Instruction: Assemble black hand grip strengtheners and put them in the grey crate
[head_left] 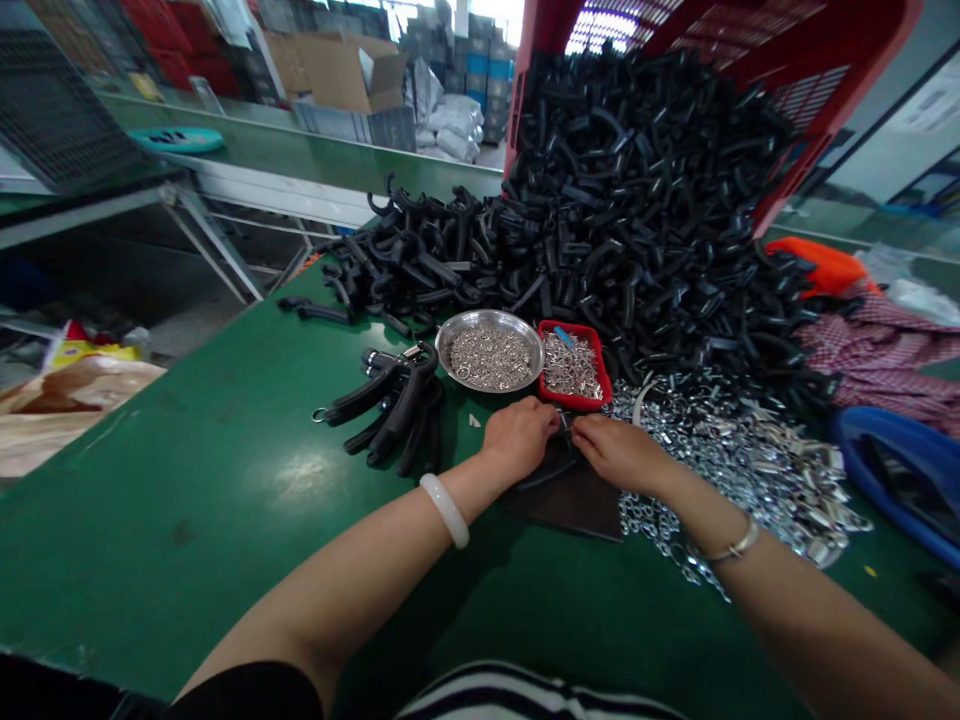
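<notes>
The left hand (521, 437) and right hand (611, 452) nearly meet, fingers narrowly pinching a small dark piece (566, 428), too hidden to identify, above a flat black pad (562, 505); just beyond them sit a round steel dish of silver rings (490, 352) and a red plastic tray of silver metal parts (571, 365), with a heap of shiny metal clips (735, 470) right of the right hand and curved black plastic handles (390, 410) left of the left hand

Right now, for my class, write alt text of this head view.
The left hand and right hand meet over a dark piece on a green workbench, beside a steel bowl of rings and a red tray, before black plastic handles spilling from a red crate.
</notes>
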